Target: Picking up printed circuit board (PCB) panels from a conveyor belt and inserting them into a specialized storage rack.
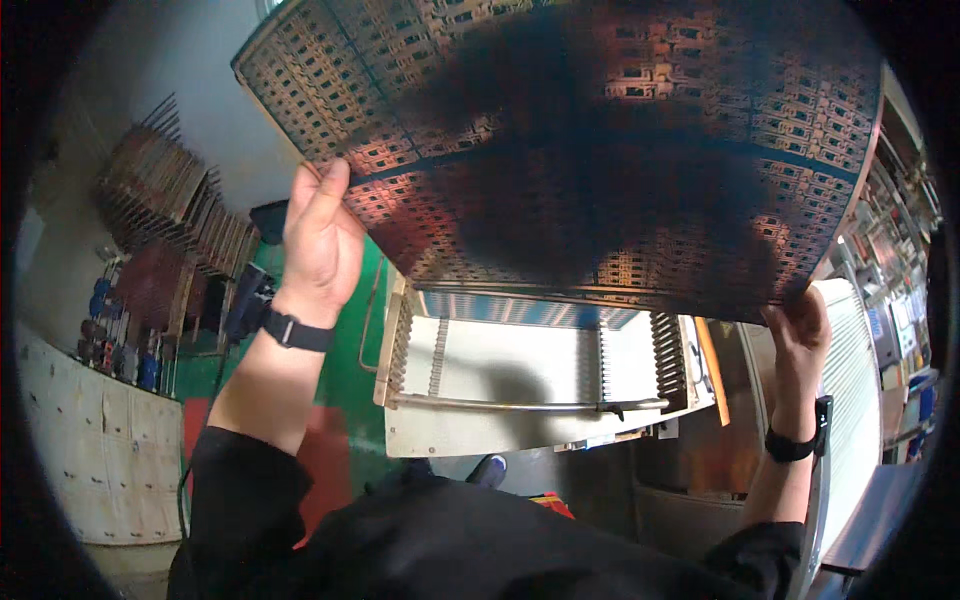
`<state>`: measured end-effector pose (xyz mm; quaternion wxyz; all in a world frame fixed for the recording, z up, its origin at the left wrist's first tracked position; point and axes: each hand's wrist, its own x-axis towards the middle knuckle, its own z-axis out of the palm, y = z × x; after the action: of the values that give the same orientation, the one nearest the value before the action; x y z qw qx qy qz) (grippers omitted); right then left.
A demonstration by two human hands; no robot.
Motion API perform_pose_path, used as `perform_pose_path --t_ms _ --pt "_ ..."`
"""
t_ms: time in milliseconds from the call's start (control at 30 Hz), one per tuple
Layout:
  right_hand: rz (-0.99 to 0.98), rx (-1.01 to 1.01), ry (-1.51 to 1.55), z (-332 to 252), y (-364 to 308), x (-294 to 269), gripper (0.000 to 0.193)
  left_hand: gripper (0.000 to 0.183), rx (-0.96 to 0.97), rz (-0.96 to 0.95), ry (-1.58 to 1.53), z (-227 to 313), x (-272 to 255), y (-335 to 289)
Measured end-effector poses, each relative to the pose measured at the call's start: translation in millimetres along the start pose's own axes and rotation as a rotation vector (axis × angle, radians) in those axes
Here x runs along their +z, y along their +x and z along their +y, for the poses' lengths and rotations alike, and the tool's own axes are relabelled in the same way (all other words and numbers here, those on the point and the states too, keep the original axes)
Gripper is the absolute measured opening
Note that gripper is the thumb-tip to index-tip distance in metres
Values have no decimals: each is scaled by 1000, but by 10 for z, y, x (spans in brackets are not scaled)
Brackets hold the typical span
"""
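Observation:
A large circuit board panel (420, 170), dark with rows of small copper-coloured patterns, is held up in front of me and fills the upper middle. My left hand (325, 235) pinches its left edge, thumb on the near face. At its lower right corner my right hand (800, 335) grips the edge, fingers partly hidden behind. Below the panel stands a white slotted rack (440, 430) with comb-like side walls and a metal bar across its front. Another panel (530, 309) shows inside the rack toward the back, mostly covered by the held one.
At the left, stacked wire racks (165, 190) stand by the wall above pale cabinets (90, 430). A white ribbed rack (850, 370) stands close beside my right arm. Shelves with mixed items (905, 300) line the far right. The floor (375, 400) is green with a red patch.

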<state>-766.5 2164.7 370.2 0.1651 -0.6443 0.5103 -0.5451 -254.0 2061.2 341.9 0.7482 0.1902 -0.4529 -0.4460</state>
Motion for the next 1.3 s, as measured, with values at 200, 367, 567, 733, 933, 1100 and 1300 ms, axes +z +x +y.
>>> perform_pose_path --t_ms 200,367,567,733,933,1100,1300 --pt "-11 28 51 360 158 247 35 45 -39 -21 -53 -289 -118 -83" --pt "-10 -6 50 501 233 384 32 48 -24 -1 -8 -386 -233 -107" --pt "29 62 74 615 285 365 33 39 -38 52 58 -375 -272 -15" --pt "51 -3 -67 732 336 654 31 22 -5 -6 151 31 10 103" --pt "26 21 -30 828 334 694 29 24 9 -5 215 125 -81 135" --pt "-16 120 -72 1193 266 696 31 17 -49 -60 268 -94 101 117" --pt "69 -60 -267 1358 94 769 42 14 -50 13 300 -359 256 -77"
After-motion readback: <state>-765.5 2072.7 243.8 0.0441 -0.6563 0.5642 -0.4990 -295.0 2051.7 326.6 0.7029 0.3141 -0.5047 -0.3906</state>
